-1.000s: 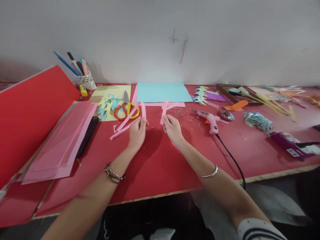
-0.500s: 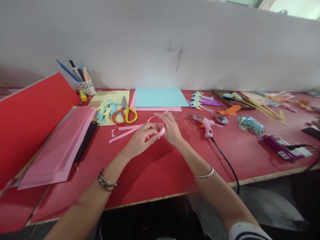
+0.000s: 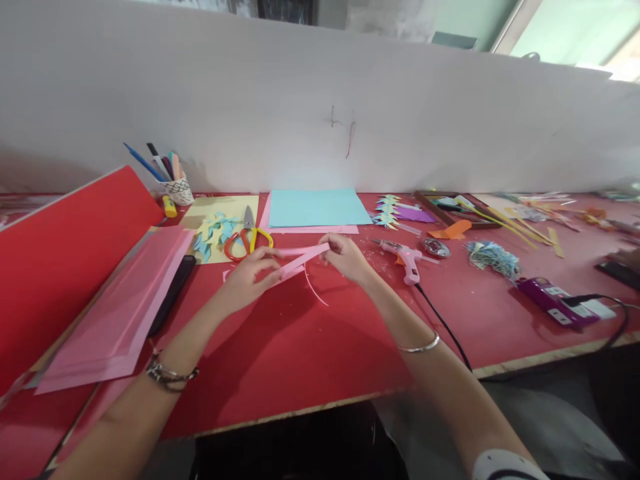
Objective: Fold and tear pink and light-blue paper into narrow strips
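Between both hands a pink paper strip (image 3: pixel 306 256) is stretched above the red table. My left hand (image 3: pixel 250 277) pinches it at one end, fingers closed. At the other end my right hand (image 3: pixel 343 257) grips it between thumb and fingers. A thin pink sliver (image 3: pixel 315 288) curves down from the strip toward the table. Just behind my left hand lie scissors (image 3: pixel 249 235) with one red and one yellow handle, beside cut yellow and blue paper pieces (image 3: pixel 215 233). A pink hot glue gun (image 3: pixel 406 259) rests to the right of my right hand.
Pink sheets (image 3: pixel 117 307) and a red board (image 3: pixel 65 267) lie at left by a pen cup (image 3: pixel 177 190). Blue paper (image 3: pixel 320 208) is at the back. A brown tray (image 3: pixel 440 212), paper fringe bundle (image 3: pixel 494 259) and purple power strip (image 3: pixel 555 303) stand right. The glue gun's cord crosses the front edge.
The pink strip was curled into a loop between my hands; now it is drawn out straighter. My left hand has moved left, and the view has tilted up slightly.
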A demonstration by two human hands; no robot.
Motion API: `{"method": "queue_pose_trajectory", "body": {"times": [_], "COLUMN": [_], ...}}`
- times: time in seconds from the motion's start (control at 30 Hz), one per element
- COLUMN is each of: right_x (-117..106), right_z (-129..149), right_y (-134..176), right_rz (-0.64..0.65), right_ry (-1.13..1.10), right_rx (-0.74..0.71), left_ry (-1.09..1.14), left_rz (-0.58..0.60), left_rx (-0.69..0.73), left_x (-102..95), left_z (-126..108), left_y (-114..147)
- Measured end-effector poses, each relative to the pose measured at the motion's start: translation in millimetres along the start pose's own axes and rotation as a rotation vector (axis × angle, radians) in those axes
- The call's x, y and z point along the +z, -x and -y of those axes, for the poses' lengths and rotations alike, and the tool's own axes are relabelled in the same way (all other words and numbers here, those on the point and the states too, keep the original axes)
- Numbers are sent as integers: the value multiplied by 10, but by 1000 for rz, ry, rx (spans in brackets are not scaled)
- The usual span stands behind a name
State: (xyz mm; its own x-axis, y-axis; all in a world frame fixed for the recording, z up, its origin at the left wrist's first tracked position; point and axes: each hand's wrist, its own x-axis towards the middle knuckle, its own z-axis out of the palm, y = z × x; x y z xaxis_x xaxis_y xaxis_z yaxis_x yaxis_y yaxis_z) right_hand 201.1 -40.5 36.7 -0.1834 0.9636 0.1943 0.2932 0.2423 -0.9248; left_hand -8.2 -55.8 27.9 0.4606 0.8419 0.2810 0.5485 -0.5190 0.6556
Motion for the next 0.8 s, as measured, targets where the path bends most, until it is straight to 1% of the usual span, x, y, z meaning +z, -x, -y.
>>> {"method": "queue_pose_trajectory", "body": {"times": [0.07, 0.17, 0.2, 0.23, 0.27, 0.3, 0.37, 0.4, 0.43, 0.47, 0.53, 0.57, 0.63, 0.67, 0.73, 0.8], "right_x": [-18, -79, -102, -122, -138, -151, -168, -176, -184, -194, -210, -212, -189, -161, -80, 12], "right_z": [79, 204, 234, 250, 252, 238, 168, 118, 63, 8, -83, -114, -138, -133, -99, -51], "right_y": [12, 77, 103, 127, 146, 159, 166, 164, 160, 158, 168, 182, 232, 264, 335, 398], "right_rz": [62, 209, 265, 319, 365, 398, 406, 383, 350, 311, 246, 220, 198, 205, 268, 345], "right_ry": [-74, -136, -159, -183, -206, -220, -209, -183, -142, -88, 57, 144, 335, 426, 579, 653], "right_rx": [-25, -106, -141, -176, -205, -225, -232, -221, -204, -187, -180, -190, -231, -258, -308, -348], "left_ry": [61, 149, 194, 252, 320, 394, 515, 556, 584, 595, 558, 517, 379, 293, 126, 14], "left_rz": [3, -29, -28, 7, 83, 188, 409, 475, 496, 477, 392, 352, 311, 305, 298, 292], "left_rx": [-4, 22, 26, 26, 24, 20, -8, -33, -61, -92, -148, -162, -154, -128, -47, 35], "left_x": [3, -14, -23, -29, -31, -27, -5, 11, 27, 42, 63, 71, 90, 104, 142, 186], "left_z": [13, 19, 20, 21, 22, 24, 35, 44, 56, 70, 98, 107, 103, 89, 45, -4], "left_y": [-7, -35, -43, -46, -46, -42, -26, -17, -8, -1, 12, 17, 31, 39, 59, 83]}}
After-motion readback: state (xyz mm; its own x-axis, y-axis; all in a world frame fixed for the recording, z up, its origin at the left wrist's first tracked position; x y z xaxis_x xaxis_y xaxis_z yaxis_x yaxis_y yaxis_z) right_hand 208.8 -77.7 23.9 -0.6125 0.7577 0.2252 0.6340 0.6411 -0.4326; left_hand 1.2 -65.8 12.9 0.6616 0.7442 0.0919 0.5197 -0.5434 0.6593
